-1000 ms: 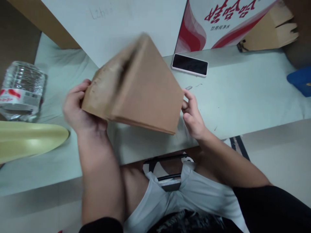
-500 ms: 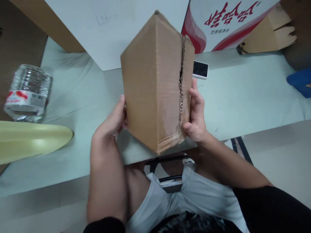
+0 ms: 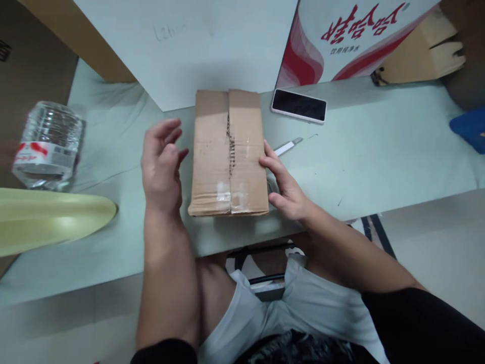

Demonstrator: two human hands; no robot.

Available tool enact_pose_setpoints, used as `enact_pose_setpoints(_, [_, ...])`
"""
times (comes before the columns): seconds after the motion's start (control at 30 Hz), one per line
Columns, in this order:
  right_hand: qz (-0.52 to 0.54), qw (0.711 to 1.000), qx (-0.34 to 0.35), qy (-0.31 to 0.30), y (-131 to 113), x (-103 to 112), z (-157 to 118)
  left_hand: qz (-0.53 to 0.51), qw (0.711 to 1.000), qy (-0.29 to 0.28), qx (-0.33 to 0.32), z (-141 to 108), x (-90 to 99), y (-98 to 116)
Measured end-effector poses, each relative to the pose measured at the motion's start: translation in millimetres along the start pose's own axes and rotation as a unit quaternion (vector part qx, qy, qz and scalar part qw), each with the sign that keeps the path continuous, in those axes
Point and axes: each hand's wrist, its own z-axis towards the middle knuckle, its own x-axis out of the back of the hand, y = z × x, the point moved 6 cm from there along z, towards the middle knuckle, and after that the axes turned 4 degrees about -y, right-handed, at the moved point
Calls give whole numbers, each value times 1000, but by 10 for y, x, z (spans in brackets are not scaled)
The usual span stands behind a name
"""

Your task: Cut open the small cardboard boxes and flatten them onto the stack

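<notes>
A brown cardboard box (image 3: 248, 151) sits on the pale green table, its flap side with a torn central seam and clear tape facing up. My left hand (image 3: 162, 156) is off the box at its left, fingers apart and curved, holding nothing. At the box's right side, my right hand (image 3: 285, 184) has its fingertips against the edge, fingers spread. A utility knife (image 3: 286, 147) lies just right of the box, its near end hidden by my right hand and the box. Behind it lies a phone (image 3: 299, 105) with a dark screen.
Large white boxes (image 3: 212, 45) stand along the back of the table (image 3: 371, 146). At the left are a clear water bottle (image 3: 51, 144) and a yellow-green curved object (image 3: 56, 220). A blue object (image 3: 470, 129) and cut cardboard (image 3: 417, 55) are at the right.
The box has come down from a tilted, raised pose to rest on the table. My left hand has let go and moved left. The knife and whole phone now show.
</notes>
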Motion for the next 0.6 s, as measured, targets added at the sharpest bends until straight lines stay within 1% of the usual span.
enact_pose_setpoints(0.03, [-4, 1000, 1, 0, -15, 2, 3, -5, 999, -21, -41, 5, -30, 68])
enact_pose_setpoints(0.07, [-8, 1000, 4, -1, -25, 4, 5, 6, 996, -59, -69, 9, -82, 119])
enact_pose_setpoints(0.1, [-11, 1000, 8, 1, -29, 12, 5, 29, 991, -104, -85, 13, -142, 145])
enact_pose_setpoints(0.13, [-16, 1000, 11, 7, -21, 30, 5, 57, 985, -137, -93, 20, -186, 152])
enact_pose_setpoints(0.2, [-49, 998, -6, 40, 43, 105, 5, 97, 975, -171, -99, 44, -230, 128])
enact_pose_setpoints(0.27, [-132, 986, -57, 79, 154, 214, 7, 100, 975, -175, -98, 71, -228, 93])
enact_pose_setpoints(0.3, [-188, 974, -94, 90, 218, 269, 8, 93, 976, -174, -97, 81, -221, 77])
enact_pose_setpoints(0.37, [-290, 939, -169, 80, 331, 351, 15, 82, 977, -172, -90, 89, -210, 54])
enact_pose_setpoints(0.43, [-354, 908, -220, 54, 393, 400, 22, 78, 978, -176, -87, 84, -206, 46])
enact_pose_setpoints(0.5, [-386, 890, -238, 39, 395, 430, 30, 78, 976, -183, -92, 71, -208, 54])
enact_pose_setpoints(0.6, [-407, 879, -248, 33, 381, 481, 25, 80, 974, -186, -105, 51, -212, 85])
